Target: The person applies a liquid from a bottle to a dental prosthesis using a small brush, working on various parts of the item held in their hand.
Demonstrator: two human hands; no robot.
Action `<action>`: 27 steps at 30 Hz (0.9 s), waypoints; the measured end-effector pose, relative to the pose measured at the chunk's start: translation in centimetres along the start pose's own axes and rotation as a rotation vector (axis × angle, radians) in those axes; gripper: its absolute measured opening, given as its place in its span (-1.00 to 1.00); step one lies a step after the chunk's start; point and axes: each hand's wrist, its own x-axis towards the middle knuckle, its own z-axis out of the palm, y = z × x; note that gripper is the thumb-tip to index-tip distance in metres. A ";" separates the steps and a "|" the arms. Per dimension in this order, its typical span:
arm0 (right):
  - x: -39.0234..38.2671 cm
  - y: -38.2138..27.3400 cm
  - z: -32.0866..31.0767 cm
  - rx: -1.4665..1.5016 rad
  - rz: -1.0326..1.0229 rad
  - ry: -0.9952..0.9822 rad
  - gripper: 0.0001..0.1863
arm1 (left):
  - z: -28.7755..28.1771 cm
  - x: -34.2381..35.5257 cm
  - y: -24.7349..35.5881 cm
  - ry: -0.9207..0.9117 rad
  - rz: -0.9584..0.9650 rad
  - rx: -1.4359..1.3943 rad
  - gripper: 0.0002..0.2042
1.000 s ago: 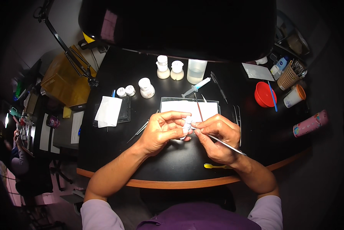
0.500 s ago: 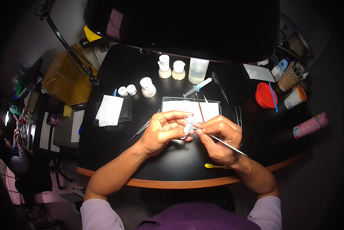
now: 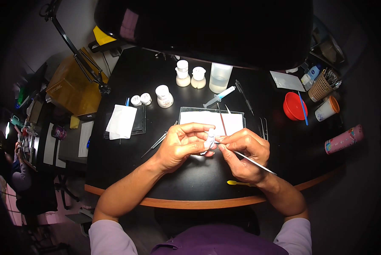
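A small whitish piece (image 3: 211, 137), its exact kind too small to make out, is pinched between the thumb and fingers of my left hand (image 3: 175, 146). My right hand (image 3: 247, 151) grips a slim tool with a long white handle (image 3: 258, 164), much like a fine brush. The tool's tip meets or nearly meets the whitish piece, partly hidden by my fingertips. Beyond both hands lies a dark tray (image 3: 216, 110) covered with white paper (image 3: 196, 117). A thin reddish-brown stick (image 3: 222, 118) rests across that paper.
White-capped jars (image 3: 164, 97), a clear bottle (image 3: 219, 78) and a syringe (image 3: 219, 96) stand or lie farther back. White sheets (image 3: 121, 122) lie left. To the right are a red bowl (image 3: 294, 106) and pink cylinder (image 3: 344, 139). A dark lamp-like shape (image 3: 203, 34) hangs overhead.
Both hands keep nearly the same place and grip. My right hand and the tool have shifted very slightly to the right.
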 end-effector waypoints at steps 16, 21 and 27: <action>0.0 0.0 -0.2 -0.022 -0.008 -0.022 -0.82 | 0.1 0.1 -0.1 0.002 0.022 -0.005 -0.57; -0.1 -0.1 -0.1 0.001 0.012 0.000 -0.82 | 0.1 0.0 0.1 -0.003 0.008 -0.010 -0.52; -0.2 0.0 0.1 -0.018 0.017 0.006 -0.82 | 0.1 0.0 0.0 -0.004 0.033 -0.002 -0.57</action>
